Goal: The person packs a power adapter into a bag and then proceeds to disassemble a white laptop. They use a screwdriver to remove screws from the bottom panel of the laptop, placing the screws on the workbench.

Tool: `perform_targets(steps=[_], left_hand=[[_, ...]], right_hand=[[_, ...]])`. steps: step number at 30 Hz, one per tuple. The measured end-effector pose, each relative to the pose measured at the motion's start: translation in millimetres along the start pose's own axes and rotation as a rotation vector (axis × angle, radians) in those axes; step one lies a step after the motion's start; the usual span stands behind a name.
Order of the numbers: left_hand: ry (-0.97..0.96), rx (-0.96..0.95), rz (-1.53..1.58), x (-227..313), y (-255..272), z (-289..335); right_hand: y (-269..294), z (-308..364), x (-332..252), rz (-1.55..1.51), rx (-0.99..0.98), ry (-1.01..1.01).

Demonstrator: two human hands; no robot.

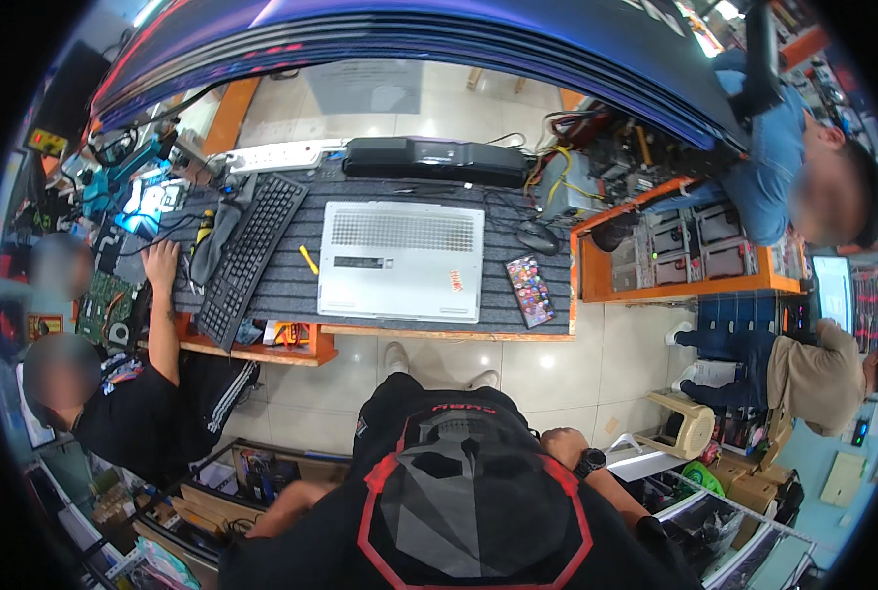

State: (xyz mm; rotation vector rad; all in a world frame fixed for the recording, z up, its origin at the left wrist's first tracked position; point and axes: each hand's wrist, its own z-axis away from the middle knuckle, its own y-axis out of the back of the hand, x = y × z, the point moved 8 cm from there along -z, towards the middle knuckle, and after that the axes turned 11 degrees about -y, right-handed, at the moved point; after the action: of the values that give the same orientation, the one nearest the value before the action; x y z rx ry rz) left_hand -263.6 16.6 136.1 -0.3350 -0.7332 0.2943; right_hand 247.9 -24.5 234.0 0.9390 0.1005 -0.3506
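Observation:
My right hand (562, 448), with a black watch at its wrist, is beside my right hip, away from the bench; its fingers are hidden from view. Only the forearm (294, 503) shows on my left side, while the hand is out of sight by my body. In front of me a silver laptop (399, 285) lies bottom side up on a dark striped mat (503, 211). A small yellow-handled tool (308, 259) lies left of it. To its right lie a phone with a colourful screen (529, 291) and a black mouse (537, 236).
A black keyboard (252, 258) lies slanted at left, near a seated person's hand (160, 262). A soundbar (434, 159) and white power strip (286, 155) line the back. Overhead hangs a large dark panel (419, 34). Two people (817, 379) are at right. A beige stool (683, 423) stands behind right.

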Motion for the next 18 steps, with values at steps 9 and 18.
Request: perform_targets(steps=[9, 18], left_hand=[[0.088, 0.313, 0.263, -7, 119, 25], [0.024, 0.112, 0.498, -18, 60, 38]], right_hand=[[13, -75, -28, -1.079, -0.344, -0.311], [-182, 36, 36, -0.68, -0.735, -0.637]])
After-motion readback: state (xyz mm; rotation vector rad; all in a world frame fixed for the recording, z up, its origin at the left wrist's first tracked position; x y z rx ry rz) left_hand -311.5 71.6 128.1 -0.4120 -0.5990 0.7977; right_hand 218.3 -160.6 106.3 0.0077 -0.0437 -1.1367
